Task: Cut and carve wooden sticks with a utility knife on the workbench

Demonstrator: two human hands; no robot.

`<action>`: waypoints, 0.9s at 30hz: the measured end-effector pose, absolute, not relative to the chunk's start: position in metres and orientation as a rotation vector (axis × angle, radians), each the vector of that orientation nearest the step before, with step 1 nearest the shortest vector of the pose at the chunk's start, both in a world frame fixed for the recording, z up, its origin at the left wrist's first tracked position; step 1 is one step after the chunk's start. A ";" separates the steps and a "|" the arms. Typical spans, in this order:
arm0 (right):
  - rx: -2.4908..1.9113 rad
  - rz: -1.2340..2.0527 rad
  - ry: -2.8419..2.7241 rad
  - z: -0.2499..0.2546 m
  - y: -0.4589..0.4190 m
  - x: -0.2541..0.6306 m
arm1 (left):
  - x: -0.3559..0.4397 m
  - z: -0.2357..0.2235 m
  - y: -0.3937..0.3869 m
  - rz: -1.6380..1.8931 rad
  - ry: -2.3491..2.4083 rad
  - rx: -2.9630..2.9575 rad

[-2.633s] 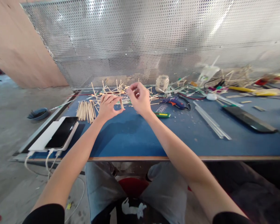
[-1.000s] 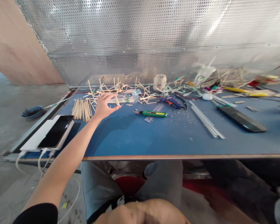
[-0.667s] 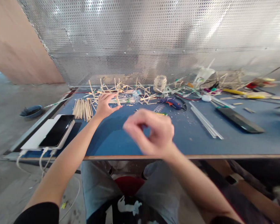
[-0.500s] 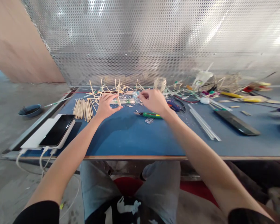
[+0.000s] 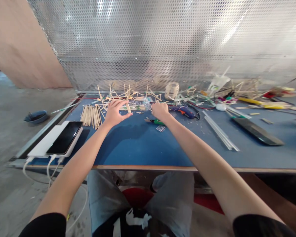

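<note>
My left hand (image 5: 115, 112) reaches over the blue table (image 5: 138, 144) and pinches a short wooden stick (image 5: 129, 107) between thumb and fingers, at the edge of a tangle of glued sticks (image 5: 124, 96). My right hand (image 5: 160, 110) hovers just right of it with its fingers curled. What they grip is hidden. The hand is above a green utility knife (image 5: 155, 121) and a small clear plastic piece (image 5: 160, 128). A bundle of loose sticks (image 5: 90, 116) lies left of my left hand.
A phone (image 5: 64, 137) on a white power bank (image 5: 40, 149) with cables sits at the table's left front. A blue glue gun (image 5: 185, 111), tape roll (image 5: 171, 90), clear glue sticks (image 5: 220, 132) and a dark slab (image 5: 258, 131) lie to the right. A perforated metal panel (image 5: 162, 42) backs the table.
My right hand dropped out of view, then came back up and reached to the sticks beside the left hand. The left hand stayed on its stick throughout.
</note>
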State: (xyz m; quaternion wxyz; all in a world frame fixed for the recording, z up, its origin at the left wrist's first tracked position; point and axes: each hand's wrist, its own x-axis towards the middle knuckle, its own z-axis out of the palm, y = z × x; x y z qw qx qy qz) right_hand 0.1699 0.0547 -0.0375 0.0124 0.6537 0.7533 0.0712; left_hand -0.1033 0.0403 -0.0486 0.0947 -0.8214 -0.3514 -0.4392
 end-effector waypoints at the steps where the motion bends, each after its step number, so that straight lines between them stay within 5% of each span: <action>1: 2.067 0.227 2.334 -0.038 0.056 0.171 | -0.103 -0.048 0.040 -1.301 -1.044 -2.439; 13: 2.277 -0.092 2.431 -0.015 0.048 0.192 | -0.103 -0.047 0.038 -1.271 -1.067 -2.458; 27: 1.882 -1.388 3.114 -0.038 0.008 0.132 | -0.091 -0.045 0.024 -1.176 -0.998 -2.458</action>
